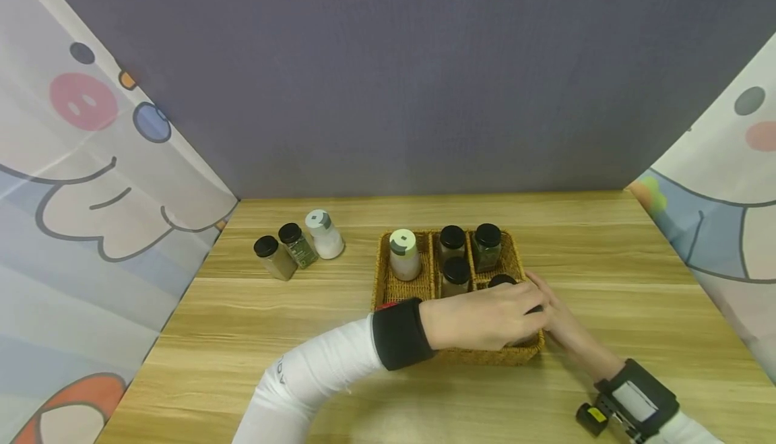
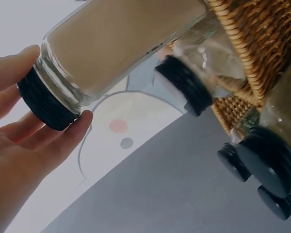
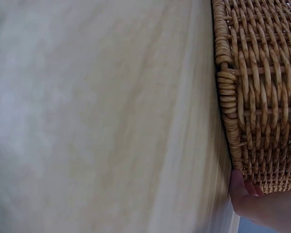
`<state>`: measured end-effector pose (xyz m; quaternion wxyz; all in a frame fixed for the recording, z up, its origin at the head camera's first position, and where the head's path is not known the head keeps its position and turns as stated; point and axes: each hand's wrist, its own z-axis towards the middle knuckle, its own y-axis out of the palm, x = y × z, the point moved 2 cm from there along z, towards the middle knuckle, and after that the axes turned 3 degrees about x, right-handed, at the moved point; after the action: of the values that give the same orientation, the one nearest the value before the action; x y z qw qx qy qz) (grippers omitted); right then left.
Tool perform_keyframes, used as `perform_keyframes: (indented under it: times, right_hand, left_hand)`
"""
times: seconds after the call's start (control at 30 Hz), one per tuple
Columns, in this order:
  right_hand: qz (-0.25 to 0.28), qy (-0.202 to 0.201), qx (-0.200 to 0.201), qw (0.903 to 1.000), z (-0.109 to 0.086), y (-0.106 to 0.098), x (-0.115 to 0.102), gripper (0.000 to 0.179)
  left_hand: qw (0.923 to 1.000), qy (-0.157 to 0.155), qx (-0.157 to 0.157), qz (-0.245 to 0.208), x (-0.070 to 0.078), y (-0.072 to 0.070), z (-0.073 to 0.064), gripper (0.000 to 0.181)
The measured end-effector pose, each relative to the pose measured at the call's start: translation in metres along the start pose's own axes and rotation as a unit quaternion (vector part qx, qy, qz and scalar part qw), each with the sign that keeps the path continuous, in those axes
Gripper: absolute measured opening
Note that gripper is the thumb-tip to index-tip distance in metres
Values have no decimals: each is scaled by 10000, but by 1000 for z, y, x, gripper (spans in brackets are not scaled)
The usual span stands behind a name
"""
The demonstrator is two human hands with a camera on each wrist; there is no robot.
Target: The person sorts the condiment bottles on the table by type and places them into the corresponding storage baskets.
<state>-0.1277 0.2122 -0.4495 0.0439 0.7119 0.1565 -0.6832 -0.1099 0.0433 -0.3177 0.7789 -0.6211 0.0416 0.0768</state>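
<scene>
The left hand [image 1: 494, 312] pinches the black lid [image 2: 46, 102] of a tan-powder glass jar [image 2: 116, 43] at the lower right of the wicker basket [image 1: 491, 358]; the jar's long axis slants toward upper right in the left wrist view. The right hand [image 1: 560, 319] (farther from the jar) touches the basket's right side, its finger curl impossible to tell.
</scene>
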Motion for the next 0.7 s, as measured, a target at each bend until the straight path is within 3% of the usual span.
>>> perform_keyframes:
  times: [0.2,0.5,0.7]
  right_hand:
    - [-69,68,140,9999,1,-2,2,61]
    - [-397,408,302,9979,3,-2,1,60]
    - [-385,602,187,9973,5,0,1,62]
  left_hand:
    - [9984,-125,-448,332,-1,7,1,21]
    - [9982,-104,-408,425,1,19,-1,23]
    - [9912,-239,-1124,650,4,25,0,26]
